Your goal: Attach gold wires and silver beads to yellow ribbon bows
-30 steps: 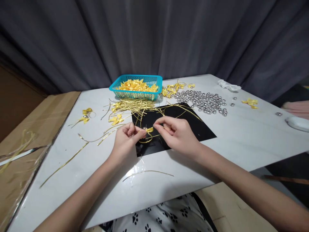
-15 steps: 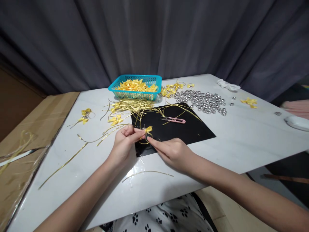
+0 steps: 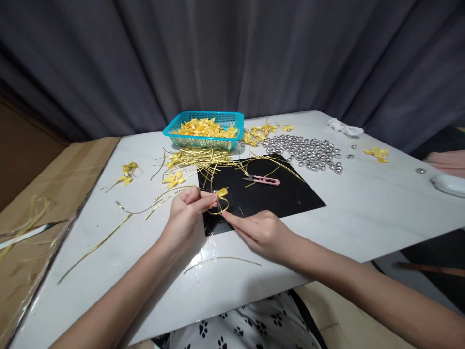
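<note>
Between the thumb and fingers of my left hand (image 3: 189,211) is a yellow ribbon bow (image 3: 222,192) with a small silver bead beside its knot. A loop of gold cord (image 3: 226,207) hangs below the bow. My right hand (image 3: 259,230) has its fingertips pinched at the bottom of that loop; the fingers hide most of what they grip. Both hands are over the near left part of a black sheet (image 3: 286,194). Pink-handled thread snips (image 3: 265,180) lie on the sheet beyond my right hand.
A turquoise basket (image 3: 170,137) of yellow bows stands at the back, with a pile of gold cords (image 3: 203,160) before it. Silver beads (image 3: 308,151) spread to the right. Finished-looking bows (image 3: 174,180) and loose cords lie left. Cardboard (image 3: 90,160) borders the left edge.
My right fingertips have moved slightly down from the bow's knot, and the gold loop now shows more openly beneath it. My left hand keeps its pinch on the bow.
</note>
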{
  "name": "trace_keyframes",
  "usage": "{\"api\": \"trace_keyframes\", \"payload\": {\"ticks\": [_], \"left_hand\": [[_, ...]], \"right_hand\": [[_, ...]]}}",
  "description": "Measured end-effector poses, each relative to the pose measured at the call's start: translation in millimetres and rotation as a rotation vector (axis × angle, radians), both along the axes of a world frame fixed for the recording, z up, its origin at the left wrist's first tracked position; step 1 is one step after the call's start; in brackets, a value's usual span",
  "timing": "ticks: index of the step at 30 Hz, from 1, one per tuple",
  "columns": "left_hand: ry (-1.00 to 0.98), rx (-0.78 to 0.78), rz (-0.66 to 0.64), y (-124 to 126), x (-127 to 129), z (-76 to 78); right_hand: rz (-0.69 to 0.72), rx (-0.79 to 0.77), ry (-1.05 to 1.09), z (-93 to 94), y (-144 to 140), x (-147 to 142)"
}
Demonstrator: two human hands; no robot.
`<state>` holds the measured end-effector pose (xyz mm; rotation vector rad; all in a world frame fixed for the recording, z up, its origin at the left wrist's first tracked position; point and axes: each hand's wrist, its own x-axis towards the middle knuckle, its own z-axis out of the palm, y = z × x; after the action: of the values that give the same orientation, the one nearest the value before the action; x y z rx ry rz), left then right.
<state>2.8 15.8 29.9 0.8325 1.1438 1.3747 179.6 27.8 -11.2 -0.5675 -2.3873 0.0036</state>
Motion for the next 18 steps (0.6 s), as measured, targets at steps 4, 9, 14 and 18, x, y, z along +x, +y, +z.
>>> {"api": "trace_keyframes", "payload": {"ticks": [4,9,14,18], "left_hand": [[0.044,0.045,-0.009,-2,3,0.4],[0.040,0.077,0.007,-3,4,1.1],[0.076,0.098,0.017,-3,5,2.3],[0.172,0.135,0.041,-8,6,2.3]], "right_hand": [[-0.033,-0.023,0.150,2.9,-1,-4],[-0.071,-0.216,0.348,9.4,-3,-13],[-0.163,-0.477,0.513,16.1,-3,-23],[-0.234,-0.700,0.620,22.8,-1,-32]]}}
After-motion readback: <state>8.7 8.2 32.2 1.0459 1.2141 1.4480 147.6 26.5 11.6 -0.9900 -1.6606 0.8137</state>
